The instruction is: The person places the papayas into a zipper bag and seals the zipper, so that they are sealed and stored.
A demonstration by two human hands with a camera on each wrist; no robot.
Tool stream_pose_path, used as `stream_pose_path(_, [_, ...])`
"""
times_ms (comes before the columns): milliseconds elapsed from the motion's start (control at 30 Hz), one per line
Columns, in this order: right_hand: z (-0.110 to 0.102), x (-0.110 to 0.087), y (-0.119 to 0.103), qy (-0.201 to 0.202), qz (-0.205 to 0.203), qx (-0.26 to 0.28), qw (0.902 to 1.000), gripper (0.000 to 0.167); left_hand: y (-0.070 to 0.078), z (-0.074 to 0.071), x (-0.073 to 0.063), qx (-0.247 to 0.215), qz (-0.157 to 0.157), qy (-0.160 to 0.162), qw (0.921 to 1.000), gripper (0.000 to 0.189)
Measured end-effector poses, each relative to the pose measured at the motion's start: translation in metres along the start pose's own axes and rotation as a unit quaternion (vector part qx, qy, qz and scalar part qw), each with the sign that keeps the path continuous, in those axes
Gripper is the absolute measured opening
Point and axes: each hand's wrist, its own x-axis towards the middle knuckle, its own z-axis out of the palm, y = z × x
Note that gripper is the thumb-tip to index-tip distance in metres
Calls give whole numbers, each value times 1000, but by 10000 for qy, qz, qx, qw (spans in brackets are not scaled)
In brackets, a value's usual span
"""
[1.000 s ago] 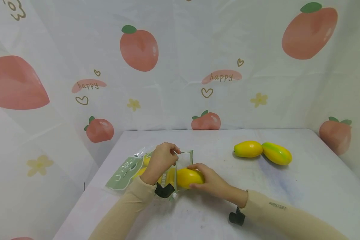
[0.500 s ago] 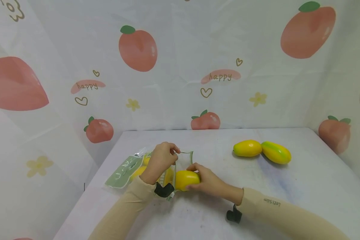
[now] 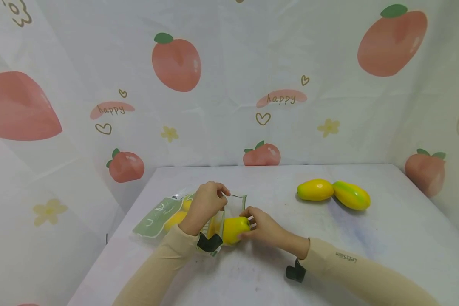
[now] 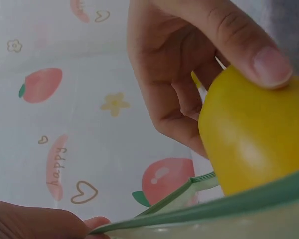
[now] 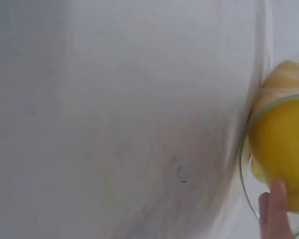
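Observation:
My left hand (image 3: 208, 206) pinches the green-edged rim of a clear plastic bag (image 3: 158, 219), holding its mouth up and apart. Yellow papayas show through the film, partly hidden behind my left hand and wrist. At the mouth, my right hand (image 3: 262, 227) grips the near end of another yellow papaya (image 3: 232, 230), thumb on one side and fingers on the other. In the left wrist view that papaya (image 4: 254, 134) rises beyond the green rim. From the right wrist, the papaya (image 5: 284, 144) sits mostly past the rim, with fingertips (image 5: 277, 199) at its end.
Two more yellow papayas, one plain (image 3: 315, 190) and one green-streaked (image 3: 352, 195), lie end to end at the back right of the white table (image 3: 275, 276). A fruit-printed white cloth (image 3: 222, 119) hangs behind and along the sides.
My right hand has pushed the papaya leftward, deeper into the bag's mouth, and its fingers have slid back to the fruit's near end. The left hand stays in place.

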Motion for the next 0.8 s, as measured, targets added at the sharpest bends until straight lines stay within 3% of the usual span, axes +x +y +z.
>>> stream_pose_path(433, [0, 7, -7, 47, -122, 68, 9999, 42, 1, 0, 0, -30, 19, 6, 10000, 14])
stream_pose_path(800, [6, 13, -4, 270, 242, 244, 9990, 40, 2, -1, 0, -1, 32, 37, 10000, 15])
